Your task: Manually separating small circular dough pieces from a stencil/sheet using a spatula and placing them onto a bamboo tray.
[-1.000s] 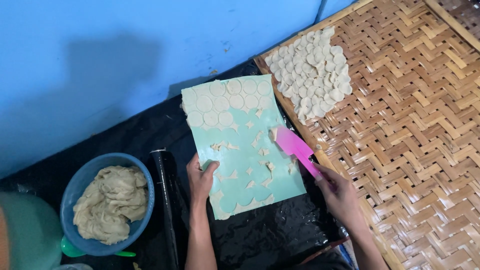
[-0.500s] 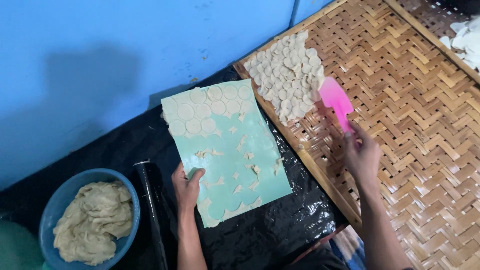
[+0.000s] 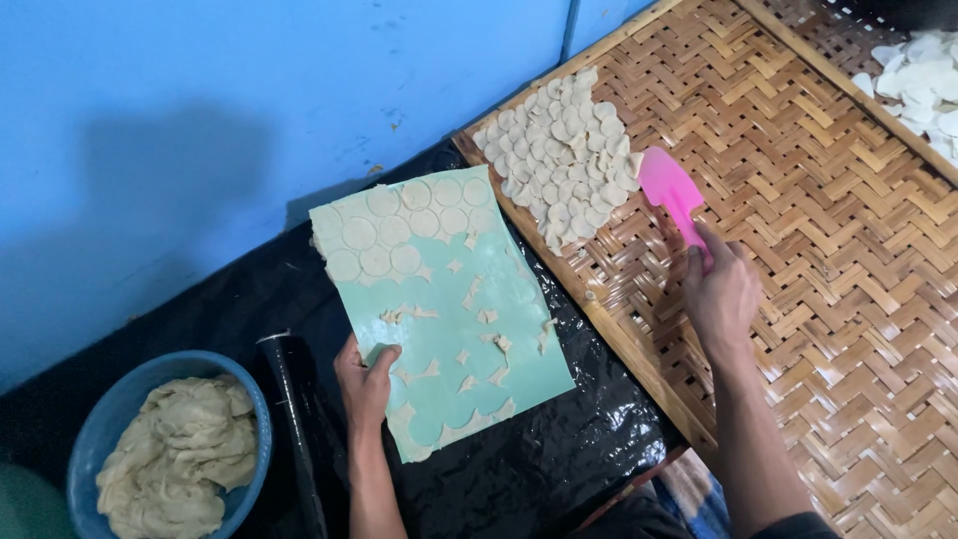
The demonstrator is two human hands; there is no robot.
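My right hand [image 3: 720,294] grips a pink spatula [image 3: 671,187] whose blade rests on the woven bamboo tray [image 3: 848,260], right beside a pile of thin round dough discs [image 3: 562,155]. My left hand [image 3: 365,377] presses on the near left edge of a mint-green mat [image 3: 504,344]. The mat lies on black plastic sheeting [image 3: 519,469]. Several cut dough rounds [image 3: 384,235] sit at the mat's far end, and small dough scraps [image 3: 469,344] are scattered over the rest of it.
A blue bowl [image 3: 105,419] full of dough [image 3: 175,454] stands at the lower left, with a black rolling pin [image 3: 299,409] between it and the mat. More discs [image 3: 923,75] lie on a second tray at top right. A blue wall [image 3: 200,130] lies behind.
My right hand carried the pink spatula from the green mat over to the bamboo tray and set its blade by the disc pile. My left hand stayed on the mat.
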